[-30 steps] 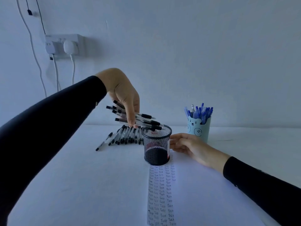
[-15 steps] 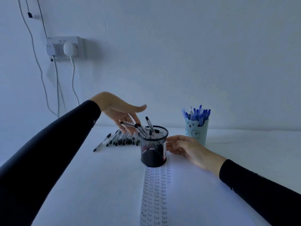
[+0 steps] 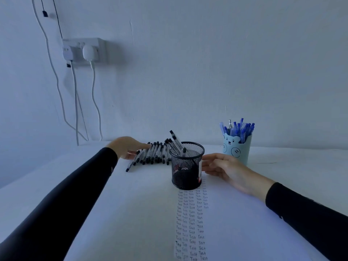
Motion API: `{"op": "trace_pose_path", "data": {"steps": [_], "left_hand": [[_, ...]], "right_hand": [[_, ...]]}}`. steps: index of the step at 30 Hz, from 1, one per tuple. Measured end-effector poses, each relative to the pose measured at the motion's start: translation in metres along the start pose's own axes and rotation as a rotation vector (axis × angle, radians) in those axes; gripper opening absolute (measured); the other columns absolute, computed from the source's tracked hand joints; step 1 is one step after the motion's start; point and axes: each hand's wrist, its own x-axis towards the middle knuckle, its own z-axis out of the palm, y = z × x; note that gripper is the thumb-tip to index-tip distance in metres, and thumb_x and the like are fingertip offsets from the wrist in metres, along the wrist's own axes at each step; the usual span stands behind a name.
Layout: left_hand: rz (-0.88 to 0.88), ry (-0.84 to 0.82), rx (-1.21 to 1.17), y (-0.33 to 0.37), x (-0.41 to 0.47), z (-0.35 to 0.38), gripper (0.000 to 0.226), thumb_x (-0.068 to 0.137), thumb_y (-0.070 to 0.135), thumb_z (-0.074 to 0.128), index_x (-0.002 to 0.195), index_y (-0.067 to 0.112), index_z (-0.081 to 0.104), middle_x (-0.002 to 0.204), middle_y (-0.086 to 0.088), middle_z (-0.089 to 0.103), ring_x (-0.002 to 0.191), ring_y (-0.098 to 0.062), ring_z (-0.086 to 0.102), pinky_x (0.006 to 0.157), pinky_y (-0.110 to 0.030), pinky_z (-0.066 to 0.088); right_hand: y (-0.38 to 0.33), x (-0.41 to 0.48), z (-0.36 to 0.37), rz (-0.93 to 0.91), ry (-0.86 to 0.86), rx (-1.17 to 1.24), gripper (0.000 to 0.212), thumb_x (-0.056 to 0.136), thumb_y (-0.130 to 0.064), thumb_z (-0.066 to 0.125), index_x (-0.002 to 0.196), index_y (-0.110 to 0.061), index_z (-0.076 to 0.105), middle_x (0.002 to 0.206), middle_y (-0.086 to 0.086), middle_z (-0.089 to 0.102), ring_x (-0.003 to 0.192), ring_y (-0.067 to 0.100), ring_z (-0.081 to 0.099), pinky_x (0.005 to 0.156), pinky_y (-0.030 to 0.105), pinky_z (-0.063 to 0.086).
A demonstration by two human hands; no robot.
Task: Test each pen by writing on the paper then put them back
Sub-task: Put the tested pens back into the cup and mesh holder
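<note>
A black mesh pen cup [image 3: 186, 166] stands mid-table with several black-capped pens [image 3: 176, 144] leaning in it. Behind and left of it lies a row of several more black pens [image 3: 152, 155] on the table. My left hand [image 3: 130, 146] reaches over the left end of that row, fingers straight and touching the pens. My right hand [image 3: 226, 169] rests on the table with relaxed fingers against the cup's right side. The white paper [image 3: 192, 223] in front of the cup carries columns of the handwritten word "Test".
A light-blue bear-faced cup [image 3: 236, 149] with several blue pens stands at the back right. A wall socket [image 3: 82, 50] with plugs and hanging cables is on the wall at the left. The table's left edge runs near my left sleeve.
My left hand let a bundle of black pens go into the mesh cup, then moved left and down onto the row of pens. The right hand stayed by the cup.
</note>
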Motion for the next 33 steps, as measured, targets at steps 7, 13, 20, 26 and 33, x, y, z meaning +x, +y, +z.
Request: {"op": "trace_pose_path", "data": {"steps": [7, 13, 20, 26, 33], "left_hand": [[-0.088, -0.088, -0.035, 0.016, 0.009, -0.001, 0.046, 0.07, 0.022, 0.086, 0.1, 0.007, 0.054, 0.09, -0.005, 0.055, 0.079, -0.017, 0.05, 0.074, -0.027, 0.049], [-0.126, -0.128, 0.082, 0.019, 0.005, -0.005, 0.059, 0.082, 0.035, 0.076, 0.125, 0.006, 0.047, 0.112, -0.011, 0.054, 0.089, -0.021, 0.056, 0.069, -0.029, 0.055], [-0.066, -0.11, -0.067, 0.01, -0.003, -0.019, 0.022, 0.081, 0.003, 0.073, 0.097, -0.004, 0.059, 0.095, -0.013, 0.064, 0.087, -0.02, 0.063, 0.083, -0.031, 0.057], [0.177, 0.14, -0.338, 0.006, 0.01, -0.015, 0.029, 0.079, 0.008, 0.078, 0.099, -0.007, 0.064, 0.088, -0.016, 0.071, 0.078, -0.021, 0.069, 0.082, -0.03, 0.058], [0.233, 0.336, 0.186, 0.01, -0.001, 0.007, 0.039, 0.094, 0.039, 0.059, 0.065, 0.016, 0.046, 0.073, -0.002, 0.049, 0.064, -0.017, 0.047, 0.057, -0.024, 0.037]], "right_hand": [[0.001, 0.0, -0.002, -0.011, -0.021, -0.04, 0.032, 0.09, 0.012, 0.043, 0.11, -0.002, 0.064, 0.096, 0.009, 0.076, 0.087, 0.015, 0.072, 0.078, 0.022, 0.052], [-0.011, -0.008, -0.005, -0.022, -0.346, -0.311, 0.083, 0.069, -0.015, 0.068, 0.143, -0.033, 0.036, 0.136, -0.002, 0.059, 0.128, 0.01, 0.052, 0.106, 0.03, 0.037], [-0.01, -0.008, 0.013, -0.135, -0.086, -0.527, 0.073, 0.067, -0.041, 0.088, 0.129, -0.039, 0.049, 0.123, -0.015, 0.065, 0.113, 0.004, 0.061, 0.106, 0.039, 0.047], [-0.026, -0.036, -0.026, -0.113, -0.065, -0.542, 0.085, 0.059, -0.048, 0.088, 0.133, -0.038, 0.046, 0.127, -0.01, 0.064, 0.118, 0.008, 0.061, 0.109, 0.042, 0.042], [-0.021, -0.06, -0.04, -0.11, -0.133, -0.522, 0.081, 0.067, -0.037, 0.085, 0.136, -0.037, 0.043, 0.132, -0.011, 0.061, 0.125, 0.011, 0.056, 0.112, 0.045, 0.037]]}}
